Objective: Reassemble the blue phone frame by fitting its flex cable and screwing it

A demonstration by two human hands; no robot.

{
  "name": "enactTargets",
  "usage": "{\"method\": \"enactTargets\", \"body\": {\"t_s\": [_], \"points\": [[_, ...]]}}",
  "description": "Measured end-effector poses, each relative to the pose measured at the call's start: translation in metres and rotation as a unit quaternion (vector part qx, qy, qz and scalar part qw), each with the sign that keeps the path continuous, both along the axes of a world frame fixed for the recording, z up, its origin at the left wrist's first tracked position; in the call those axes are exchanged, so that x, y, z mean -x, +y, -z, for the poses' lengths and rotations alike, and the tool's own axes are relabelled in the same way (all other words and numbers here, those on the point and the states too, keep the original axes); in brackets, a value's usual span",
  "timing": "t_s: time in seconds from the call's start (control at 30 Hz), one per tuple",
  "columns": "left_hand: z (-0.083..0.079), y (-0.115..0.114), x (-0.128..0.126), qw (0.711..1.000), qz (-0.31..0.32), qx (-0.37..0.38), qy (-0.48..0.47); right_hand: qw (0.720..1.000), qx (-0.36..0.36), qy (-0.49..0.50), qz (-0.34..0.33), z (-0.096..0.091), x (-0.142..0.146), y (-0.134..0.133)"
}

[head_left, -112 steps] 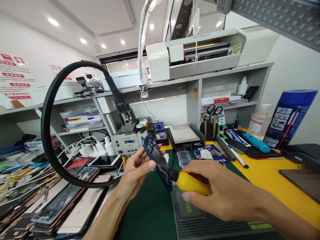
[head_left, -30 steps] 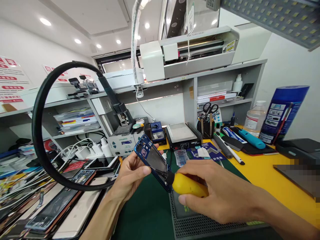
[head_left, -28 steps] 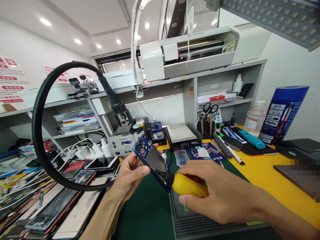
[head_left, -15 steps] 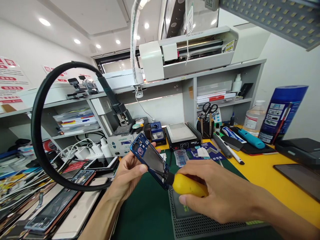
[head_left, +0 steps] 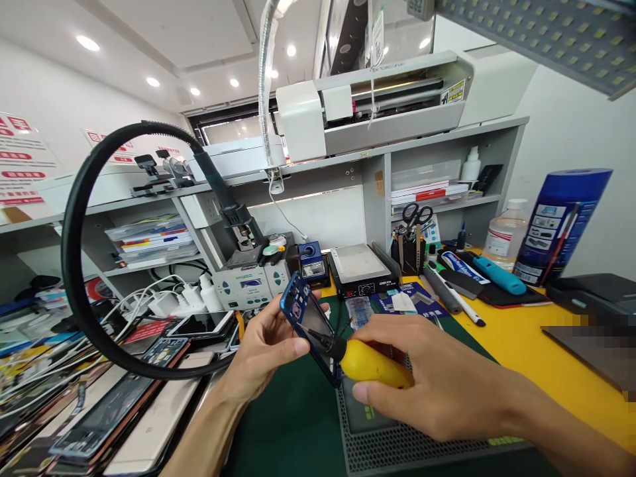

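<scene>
My left hand [head_left: 265, 348] grips a blue phone frame [head_left: 317, 317] by its edges, thumb on the near side and fingers behind. The frame is tilted, and small parts show at its upper end. In my right hand [head_left: 427, 377] is a yellow bulb-shaped blower [head_left: 373, 364] with a black collar and a dark, tapering nozzle. The nozzle points left across the face of the frame; whether it touches cannot be made out. Under both hands are a green mat [head_left: 278, 424] and a dark perforated pad [head_left: 397, 447].
Phones and phone shells [head_left: 159, 414] are piled at left under a looping black hose [head_left: 72, 265]. A hot-air station [head_left: 253, 288] and a heating plate [head_left: 362, 265] stand behind. At right are a white pen [head_left: 460, 298], a bottle [head_left: 504, 232] and a blue can [head_left: 564, 225].
The phone frame and my left hand have shifted slightly right, and the frame has turned more edge-on. The blower's nozzle now crosses higher on the frame, while my right hand stays nearly in place.
</scene>
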State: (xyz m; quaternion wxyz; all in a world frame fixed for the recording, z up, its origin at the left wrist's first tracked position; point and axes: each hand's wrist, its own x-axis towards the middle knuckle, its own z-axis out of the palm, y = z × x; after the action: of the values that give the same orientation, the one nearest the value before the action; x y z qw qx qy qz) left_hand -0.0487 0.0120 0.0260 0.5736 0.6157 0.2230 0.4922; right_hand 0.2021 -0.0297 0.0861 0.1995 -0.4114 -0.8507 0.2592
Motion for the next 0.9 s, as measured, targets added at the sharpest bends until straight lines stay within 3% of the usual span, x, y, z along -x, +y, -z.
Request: {"method": "enactTargets", "body": {"t_s": [0.9], "points": [[0.0003, -0.0007, -0.0012, 1.0, -0.012, 0.01, 0.001, 1.0, 0.004, -0.001, -0.003, 0.0008, -0.0013, -0.0005]]}}
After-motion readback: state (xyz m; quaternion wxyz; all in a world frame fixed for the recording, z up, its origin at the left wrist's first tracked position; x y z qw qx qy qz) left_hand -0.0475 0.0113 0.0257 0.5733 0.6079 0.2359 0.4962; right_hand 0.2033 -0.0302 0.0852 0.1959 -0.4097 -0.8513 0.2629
